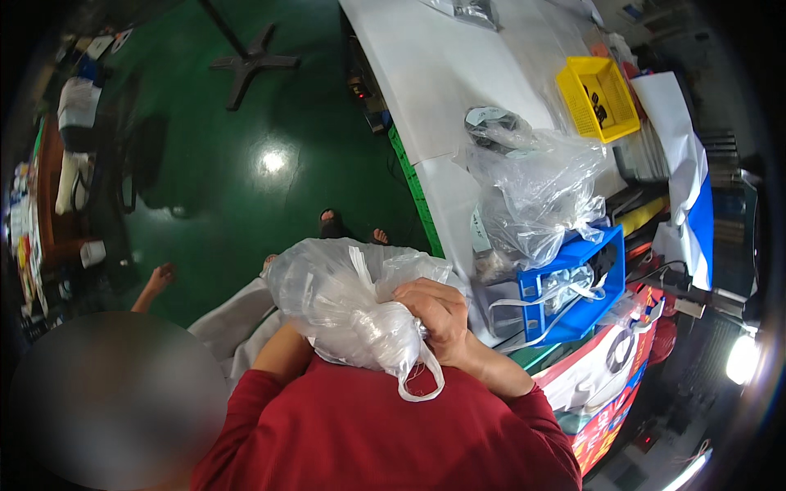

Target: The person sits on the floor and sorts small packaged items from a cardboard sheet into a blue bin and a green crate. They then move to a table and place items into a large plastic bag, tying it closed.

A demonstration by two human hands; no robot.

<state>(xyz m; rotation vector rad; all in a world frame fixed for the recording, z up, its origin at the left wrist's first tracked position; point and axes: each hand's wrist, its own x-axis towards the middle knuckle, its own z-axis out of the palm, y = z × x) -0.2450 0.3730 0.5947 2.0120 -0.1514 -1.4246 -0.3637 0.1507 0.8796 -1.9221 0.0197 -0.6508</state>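
Note:
A clear plastic bag [319,278] is held against my red shirt, its neck gathered and twisted into a bunch. My right hand [438,315] is closed around that bunched neck. A white plastic strip [426,385] hangs in a loop below the knot, and another white end sticks up from the bag. My left forearm [282,352] goes in behind the bag, which hides the left hand and its fingers. What the bag contains cannot be made out.
To my right, a white-covered table [442,106] bears filled clear bags [532,188], a blue holder [573,286] with white strips, and a yellow basket [602,98]. Another person's hand [161,278] is at my left. A stand's base [250,61] rests on the green floor.

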